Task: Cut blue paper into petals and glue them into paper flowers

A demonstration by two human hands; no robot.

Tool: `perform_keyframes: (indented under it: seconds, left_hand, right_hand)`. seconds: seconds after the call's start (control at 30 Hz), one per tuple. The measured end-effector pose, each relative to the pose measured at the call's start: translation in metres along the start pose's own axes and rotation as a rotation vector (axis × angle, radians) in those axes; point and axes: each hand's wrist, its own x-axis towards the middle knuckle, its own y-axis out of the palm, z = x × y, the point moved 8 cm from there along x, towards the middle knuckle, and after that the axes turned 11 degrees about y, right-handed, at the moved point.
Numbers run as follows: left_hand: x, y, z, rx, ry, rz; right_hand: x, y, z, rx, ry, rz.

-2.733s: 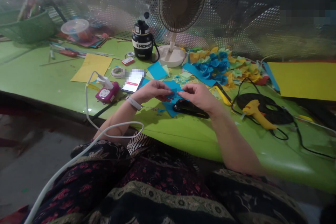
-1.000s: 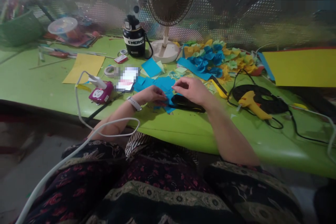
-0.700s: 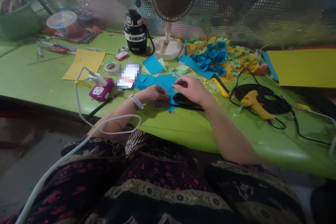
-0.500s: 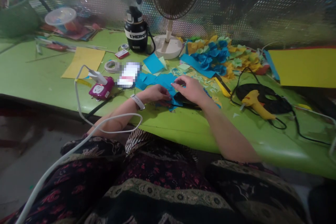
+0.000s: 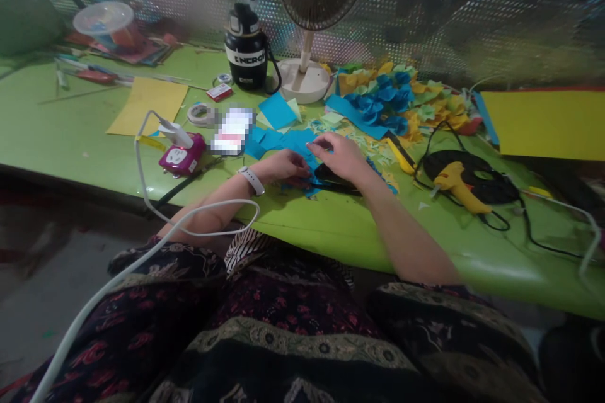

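Note:
My left hand (image 5: 287, 167), with a white watch band (image 5: 252, 181) at the wrist, is closed with its fingertips pressed together at the edge of the blue paper pieces (image 5: 300, 140). What it pinches is too small to make out. Opposite it, my right hand (image 5: 341, 154) bends over the same paper, thumb and forefinger brought together. Anything between those fingertips is hidden. Under the right palm lies a dark, flat object (image 5: 329, 176), partly covered, its kind unclear. Blue scraps stick out around it on the green table (image 5: 302, 220).
A yellow glue gun (image 5: 460, 187) and a yellow cutter (image 5: 401, 154) lie to the right. Behind are crumpled paper pieces (image 5: 387, 101), a fan (image 5: 305, 79) and a black bottle (image 5: 246, 53). To the left are a phone (image 5: 232, 131), tape (image 5: 201, 114) and a purple socket adapter (image 5: 182, 156) with a white cable.
The camera view has shifted slightly. Both hands stay over the blue paper in nearly the same pose, with only a slight finger movement.

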Motion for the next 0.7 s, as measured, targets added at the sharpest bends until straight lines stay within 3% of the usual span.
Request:
perform_keyframes:
  seconds: [0.27,0.53,0.7]
  left_hand:
    - [0.005,-0.003,0.003,-0.030,0.023,0.030]
    - [0.004,-0.001,0.000,0.016,0.026,0.007]
    - [0.005,-0.002,0.001,0.030,0.039,0.043]
  right_hand:
    - [0.009,0.000,0.014,-0.112,-0.005,0.033]
    - [0.022,0.027,0.009,-0.264,0.006,0.030]
    - [0.021,0.030,0.010,-0.298,-0.009,0.007]
